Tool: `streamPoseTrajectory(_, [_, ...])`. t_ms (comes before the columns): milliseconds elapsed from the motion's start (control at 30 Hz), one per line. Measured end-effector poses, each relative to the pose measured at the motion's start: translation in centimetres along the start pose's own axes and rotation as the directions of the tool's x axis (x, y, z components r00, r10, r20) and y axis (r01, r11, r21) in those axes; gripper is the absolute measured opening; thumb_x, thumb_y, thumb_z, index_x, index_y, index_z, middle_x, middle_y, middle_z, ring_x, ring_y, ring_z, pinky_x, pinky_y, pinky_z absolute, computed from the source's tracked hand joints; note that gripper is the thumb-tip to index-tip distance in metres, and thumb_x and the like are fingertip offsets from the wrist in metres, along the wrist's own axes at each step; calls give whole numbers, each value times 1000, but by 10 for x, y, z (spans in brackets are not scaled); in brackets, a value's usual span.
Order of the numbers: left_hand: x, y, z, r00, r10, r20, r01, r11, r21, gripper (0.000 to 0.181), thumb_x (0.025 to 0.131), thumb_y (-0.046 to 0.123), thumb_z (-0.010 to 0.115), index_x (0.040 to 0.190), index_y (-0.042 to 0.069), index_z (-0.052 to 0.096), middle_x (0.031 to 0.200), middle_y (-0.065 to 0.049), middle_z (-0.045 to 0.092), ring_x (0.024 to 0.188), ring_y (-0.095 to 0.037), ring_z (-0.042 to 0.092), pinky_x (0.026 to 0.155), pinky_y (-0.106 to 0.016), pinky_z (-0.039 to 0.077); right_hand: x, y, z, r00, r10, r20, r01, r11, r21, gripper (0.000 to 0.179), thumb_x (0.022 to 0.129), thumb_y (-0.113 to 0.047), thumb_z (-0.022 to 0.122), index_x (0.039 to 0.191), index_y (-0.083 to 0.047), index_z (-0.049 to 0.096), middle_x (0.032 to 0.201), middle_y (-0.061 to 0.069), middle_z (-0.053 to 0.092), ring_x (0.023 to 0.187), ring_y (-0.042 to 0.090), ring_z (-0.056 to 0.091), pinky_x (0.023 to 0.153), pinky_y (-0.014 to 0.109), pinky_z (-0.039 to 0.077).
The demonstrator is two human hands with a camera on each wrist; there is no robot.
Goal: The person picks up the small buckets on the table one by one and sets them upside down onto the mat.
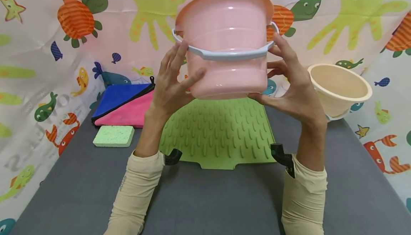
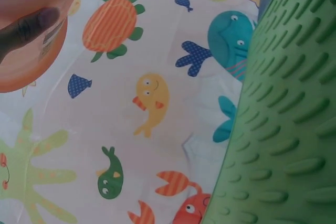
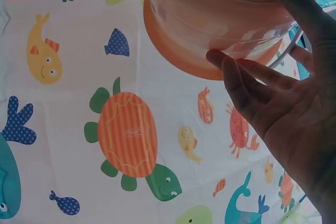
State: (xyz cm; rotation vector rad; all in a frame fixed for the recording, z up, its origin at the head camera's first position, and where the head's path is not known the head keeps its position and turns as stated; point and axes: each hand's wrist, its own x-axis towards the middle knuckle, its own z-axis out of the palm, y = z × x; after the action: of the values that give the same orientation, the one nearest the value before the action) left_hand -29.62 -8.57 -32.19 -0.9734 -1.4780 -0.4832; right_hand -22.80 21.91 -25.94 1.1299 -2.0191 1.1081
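A pink bucket [image 1: 228, 74] with a pale grey-blue handle [image 1: 234, 54] is held up in the air, upright, over a green ridged mat [image 1: 218, 131]. Its handle hangs down across the near side. My left hand [image 1: 171, 79] grips the bucket's left side, with the thumb on the front wall and fingers up by the handle. On the opposite side my right hand [image 1: 293, 85] holds it, thumb at the bottom edge and fingers along the wall. In the right wrist view, the fingers of the right hand [image 3: 283, 98] touch the bucket wall [image 3: 220, 24].
A cream basin [image 1: 340, 88] stands at the back right of the grey table [image 1: 224, 199]. At the left lie a blue and pink zippered pouch [image 1: 125, 101] and a light green sponge [image 1: 113, 136]. Behind hangs a curtain [image 1: 122, 10] printed with sea animals.
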Motion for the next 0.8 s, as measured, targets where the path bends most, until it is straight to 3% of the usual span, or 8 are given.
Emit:
streamPoseTrajectory(100, [-1,1,-2,1000,-8,12,8,1000,-11,104,83,25,90,162,52,27,173,-5,29,153,-37,40,120,-56,42,0,-1,0,1000,4,18,-4,999,-36,116,66,3,95,159,7,26,154,13,53,111,4,70,92,18,54])
streamPoseTrajectory(167, [-1,2,-2,1000,-10,8,10,1000,-10,104,82,27,91,162,51,28,172,-6,31,154,-36,40,120,-56,43,1,-2,1,1000,3,29,-1,999,-53,118,63,10,92,160,6,25,155,13,53,112,4,70,93,18,55])
streamPoseTrajectory(367, [3,2,-2,1000,-26,3,26,999,-47,105,79,35,93,162,49,30,169,-12,36,155,-39,39,120,-55,42,1,-1,-1,999,1,38,0,1000,-25,110,76,-4,91,162,5,23,158,12,52,114,9,69,100,22,56])
streamPoseTrajectory(533, [8,6,-4,997,-65,28,69,988,-136,108,72,54,94,162,41,35,166,-19,39,154,-45,39,124,-57,38,-1,1,-2,999,9,52,-7,999,-39,97,85,-19,88,161,3,30,155,12,55,122,8,65,101,19,55])
streamPoseTrajectory(667, [12,10,-5,992,-102,78,117,967,-225,117,65,62,93,163,36,35,164,-25,38,155,-47,35,127,-58,33,-3,1,-3,997,46,62,-42,997,-69,91,86,-18,86,161,-2,36,149,12,58,123,6,61,98,16,53])
streamPoseTrajectory(800, [14,13,-4,985,-125,121,153,952,-265,128,61,66,94,166,40,25,164,-29,35,157,-48,31,129,-58,30,-4,1,-4,994,72,80,-65,995,-80,95,85,-11,85,164,-7,32,151,12,56,123,9,59,97,17,52])
